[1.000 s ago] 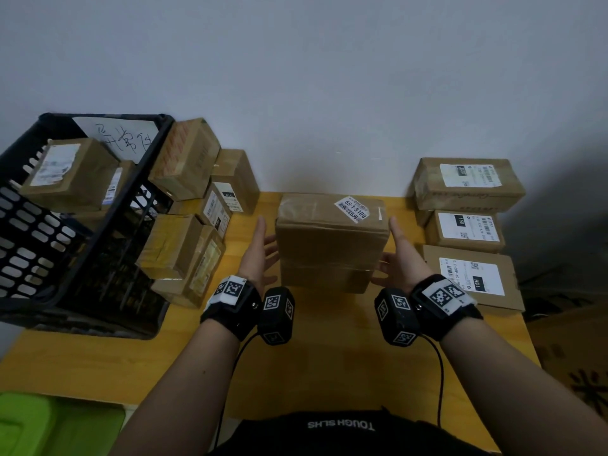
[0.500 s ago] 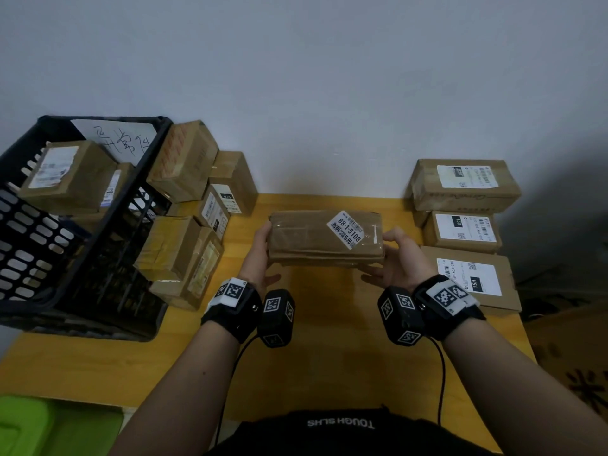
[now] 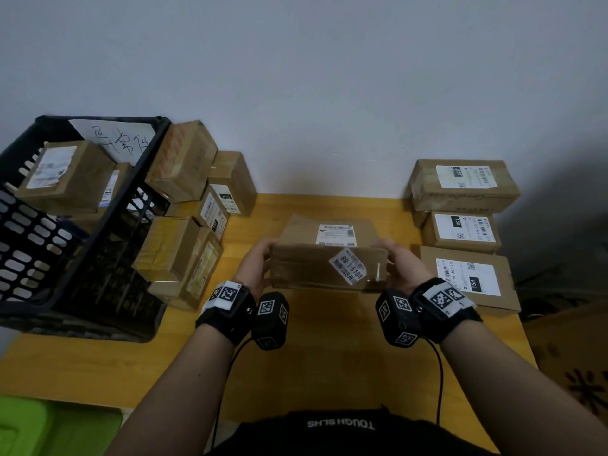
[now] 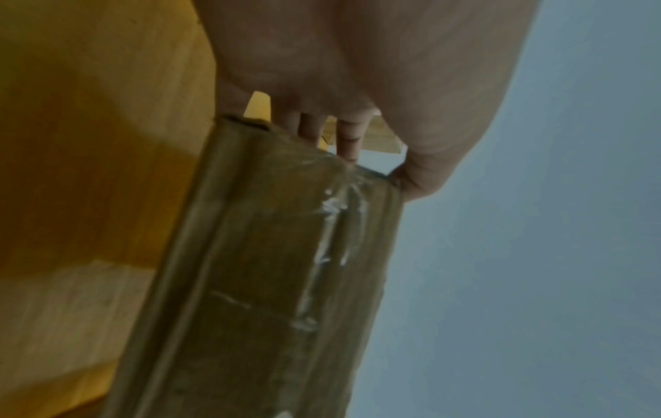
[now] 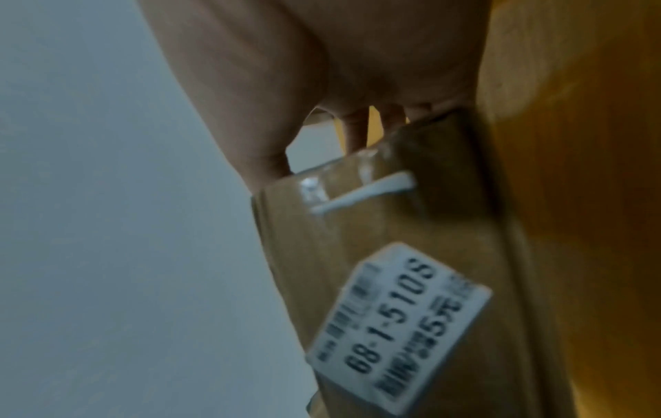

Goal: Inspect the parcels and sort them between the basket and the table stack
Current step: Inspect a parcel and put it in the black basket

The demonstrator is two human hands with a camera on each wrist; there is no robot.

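While tape-glossed, cardboard parcel (image 3: pixel 329 258) between hands.

Plain grey wall (image 3: pixel 312 77) behind a yellow wooden table (image 3: pixel 329 357), dim light.

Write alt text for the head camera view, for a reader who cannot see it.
Both hands, left hand and right hand, hold a brown parcel above a yellow table. A black basket with parcels stands left; labelled stacked boxes lie right.

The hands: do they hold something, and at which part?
Yes: left hand and right hand hold one cardboard parcel by its two short ends.
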